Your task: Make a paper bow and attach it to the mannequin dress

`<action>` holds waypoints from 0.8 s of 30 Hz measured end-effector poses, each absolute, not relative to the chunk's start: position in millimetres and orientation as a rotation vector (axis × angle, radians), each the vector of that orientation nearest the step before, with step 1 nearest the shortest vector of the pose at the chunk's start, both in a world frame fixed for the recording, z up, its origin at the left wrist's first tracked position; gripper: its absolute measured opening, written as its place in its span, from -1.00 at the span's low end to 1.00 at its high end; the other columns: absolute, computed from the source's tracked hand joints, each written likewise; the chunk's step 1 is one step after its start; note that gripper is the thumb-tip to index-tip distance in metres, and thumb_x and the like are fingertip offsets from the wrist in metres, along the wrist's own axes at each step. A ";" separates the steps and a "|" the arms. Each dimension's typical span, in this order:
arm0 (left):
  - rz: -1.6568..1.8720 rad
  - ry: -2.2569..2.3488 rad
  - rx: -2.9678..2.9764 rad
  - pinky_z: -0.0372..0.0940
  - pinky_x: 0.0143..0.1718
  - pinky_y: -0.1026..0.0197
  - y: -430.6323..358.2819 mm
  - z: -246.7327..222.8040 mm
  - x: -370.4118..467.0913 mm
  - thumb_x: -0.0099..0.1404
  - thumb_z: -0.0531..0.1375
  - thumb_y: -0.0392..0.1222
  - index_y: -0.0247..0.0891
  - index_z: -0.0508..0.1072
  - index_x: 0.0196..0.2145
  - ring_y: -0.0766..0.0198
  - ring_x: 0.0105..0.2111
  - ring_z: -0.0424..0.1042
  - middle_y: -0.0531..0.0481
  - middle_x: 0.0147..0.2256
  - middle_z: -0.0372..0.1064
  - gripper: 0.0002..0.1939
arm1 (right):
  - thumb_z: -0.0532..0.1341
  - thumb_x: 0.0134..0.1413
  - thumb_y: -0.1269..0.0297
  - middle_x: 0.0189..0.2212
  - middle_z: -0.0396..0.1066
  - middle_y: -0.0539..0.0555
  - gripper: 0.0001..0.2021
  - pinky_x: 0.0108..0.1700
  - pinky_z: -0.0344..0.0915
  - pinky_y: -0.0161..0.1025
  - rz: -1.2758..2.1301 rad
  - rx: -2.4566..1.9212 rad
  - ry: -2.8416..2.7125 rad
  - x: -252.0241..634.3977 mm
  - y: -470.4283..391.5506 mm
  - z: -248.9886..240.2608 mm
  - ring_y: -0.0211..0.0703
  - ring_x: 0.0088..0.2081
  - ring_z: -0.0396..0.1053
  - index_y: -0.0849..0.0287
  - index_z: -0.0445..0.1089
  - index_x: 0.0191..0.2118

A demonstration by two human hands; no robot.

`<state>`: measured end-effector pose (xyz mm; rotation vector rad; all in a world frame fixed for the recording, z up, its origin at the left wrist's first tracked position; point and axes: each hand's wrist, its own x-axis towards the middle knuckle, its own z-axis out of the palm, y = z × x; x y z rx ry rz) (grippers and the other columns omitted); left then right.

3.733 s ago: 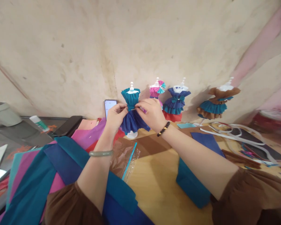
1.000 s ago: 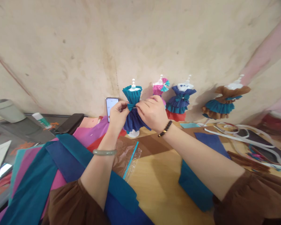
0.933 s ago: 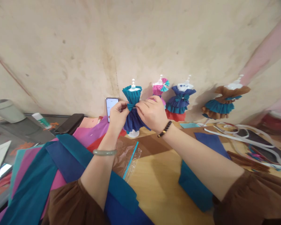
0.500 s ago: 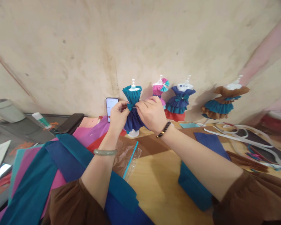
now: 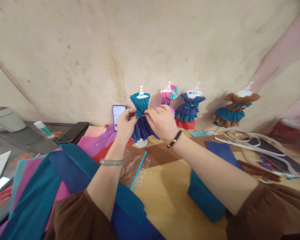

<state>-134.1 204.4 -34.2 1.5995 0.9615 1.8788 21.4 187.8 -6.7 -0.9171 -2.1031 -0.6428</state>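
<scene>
A miniature dress form wears a pleated teal top (image 5: 141, 103) and a dark blue ruffled skirt (image 5: 143, 129); its white base (image 5: 141, 143) shows below. At the waist sits a small teal bow (image 5: 140, 114). My left hand (image 5: 125, 124) pinches the bow's left side between thumb and fingers. From the right, my right hand (image 5: 162, 122) is closed in a pinch at the bow's other end, its fingertips partly hiding the waist. The exact hold of the right fingertips is hard to see.
Three more dressed forms, pink (image 5: 166, 96), blue (image 5: 190, 108) and brown-teal (image 5: 232, 111), stand along the wall. A phone (image 5: 118, 116) leans behind my left hand. Colored crepe paper (image 5: 32, 190) covers the left; a glue stick (image 5: 44, 129) and white strips (image 5: 260, 148) lie farther out.
Both hands stay pinched at the waist of the dress form with hardly any movement. The view has shifted slightly, so the other forms appear a little farther left.
</scene>
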 end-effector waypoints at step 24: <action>1.940 1.120 1.712 0.28 -0.32 0.25 104.1 24.2 -56.9 0.18 0.23 -0.05 -0.21 0.45 -0.31 0.28 -0.39 0.40 0.03 -0.40 0.43 -0.81 | 0.24 -0.04 0.32 -0.46 0.53 0.03 -0.92 -0.39 0.33 -0.24 0.625 -1.237 -1.634 163.8 52.1 -3.2 -0.13 -0.44 0.45 0.18 0.46 -0.44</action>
